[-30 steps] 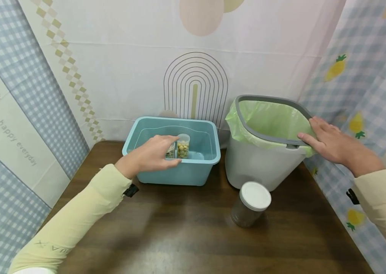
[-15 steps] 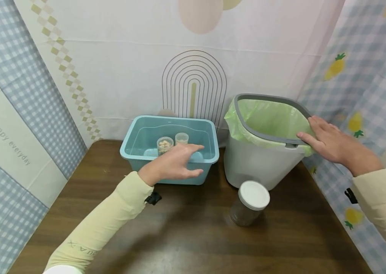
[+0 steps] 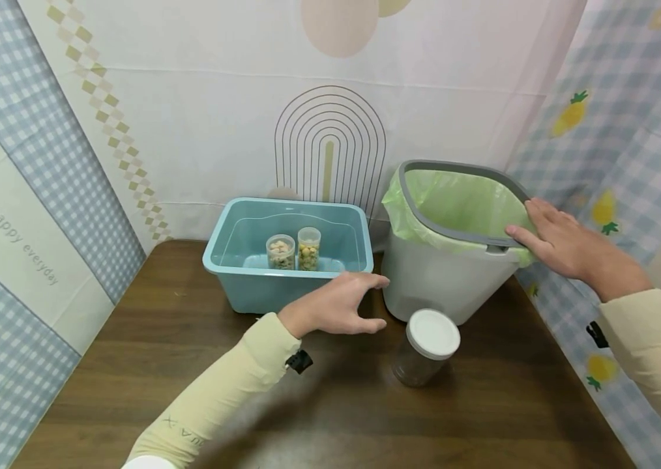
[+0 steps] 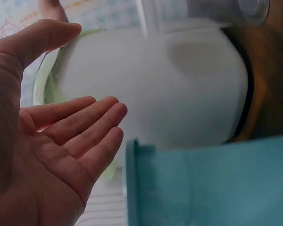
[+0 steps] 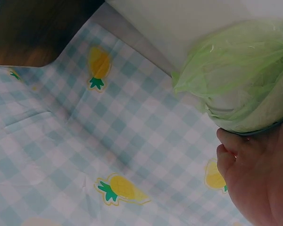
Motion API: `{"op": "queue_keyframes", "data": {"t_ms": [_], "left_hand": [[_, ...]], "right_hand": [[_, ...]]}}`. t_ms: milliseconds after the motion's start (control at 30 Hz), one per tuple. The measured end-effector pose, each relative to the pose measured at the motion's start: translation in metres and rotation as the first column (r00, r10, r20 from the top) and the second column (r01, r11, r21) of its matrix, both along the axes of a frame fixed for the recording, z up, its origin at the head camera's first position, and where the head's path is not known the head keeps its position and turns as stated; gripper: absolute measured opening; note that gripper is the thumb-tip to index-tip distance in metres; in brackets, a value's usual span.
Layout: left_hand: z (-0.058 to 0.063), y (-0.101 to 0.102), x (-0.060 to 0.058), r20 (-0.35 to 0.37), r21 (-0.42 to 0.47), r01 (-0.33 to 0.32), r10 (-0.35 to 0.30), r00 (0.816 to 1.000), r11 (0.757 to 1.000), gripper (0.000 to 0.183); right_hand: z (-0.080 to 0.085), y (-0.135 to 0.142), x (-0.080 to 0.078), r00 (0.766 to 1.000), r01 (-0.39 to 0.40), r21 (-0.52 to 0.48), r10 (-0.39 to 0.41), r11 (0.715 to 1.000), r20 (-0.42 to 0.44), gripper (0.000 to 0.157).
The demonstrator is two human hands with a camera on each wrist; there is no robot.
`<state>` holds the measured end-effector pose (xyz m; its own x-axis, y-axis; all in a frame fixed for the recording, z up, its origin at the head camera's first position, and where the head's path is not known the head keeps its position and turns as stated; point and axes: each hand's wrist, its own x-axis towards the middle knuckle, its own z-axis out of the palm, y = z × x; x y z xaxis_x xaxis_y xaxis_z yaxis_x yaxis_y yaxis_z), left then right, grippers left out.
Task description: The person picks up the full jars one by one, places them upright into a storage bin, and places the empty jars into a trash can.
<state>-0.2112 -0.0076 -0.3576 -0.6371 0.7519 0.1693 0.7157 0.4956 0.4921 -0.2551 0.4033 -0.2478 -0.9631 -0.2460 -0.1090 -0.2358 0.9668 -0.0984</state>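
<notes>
In the head view my left hand is held in front of the blue basin, thumb and fingers spread apart with nothing between them. Its bare palm shows in the left wrist view. To its right stands a clear jar with a white lid. My right hand rests on the grey rim of a light grey trash can, fingers extended along its right side. A green bag lines the can and hangs over its edge.
Two small clear containers stand inside the basin: a wide one with pale pieces and a slimmer one with yellow pieces. Everything stands on a dark wooden table. A white printed cloth hangs behind, with a checked cloth at right.
My left hand has moved from over the basin rightward and toward me, uncovering the two small containers, and is closer to the jar. My right hand stays at the can's rim.
</notes>
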Motion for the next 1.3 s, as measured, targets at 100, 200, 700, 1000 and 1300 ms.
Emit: {"op": "queue_keyframes", "data": {"t_ms": [100,200,700,1000,1300], "left_hand": [[-0.009,0.011,0.000,0.019,-0.008,0.012,-0.012,1.000,1.000,0.073],[-0.017,0.021,0.000,0.039,-0.022,0.020,-0.019,0.999,1.000,0.078],[-0.051,0.052,-0.003,0.079,0.024,0.037,-0.038,0.996,0.999,0.095],[-0.065,0.072,-0.005,0.003,0.080,0.068,-0.068,0.998,0.994,0.095],[-0.072,0.079,-0.006,0.009,0.113,0.054,-0.055,0.998,0.992,0.090]], "right_hand": [[-0.001,0.001,0.000,1.000,0.002,0.001,-0.002,1.000,0.002,0.093],[-0.001,0.001,0.001,1.000,0.006,-0.004,-0.006,1.000,0.007,0.093],[-0.002,0.000,0.002,1.000,0.009,-0.015,-0.009,1.000,0.004,0.093],[0.000,-0.001,0.004,1.000,0.011,-0.019,-0.011,1.000,0.002,0.093],[-0.001,0.000,0.003,1.000,0.014,-0.019,-0.014,1.000,0.007,0.093]]}}
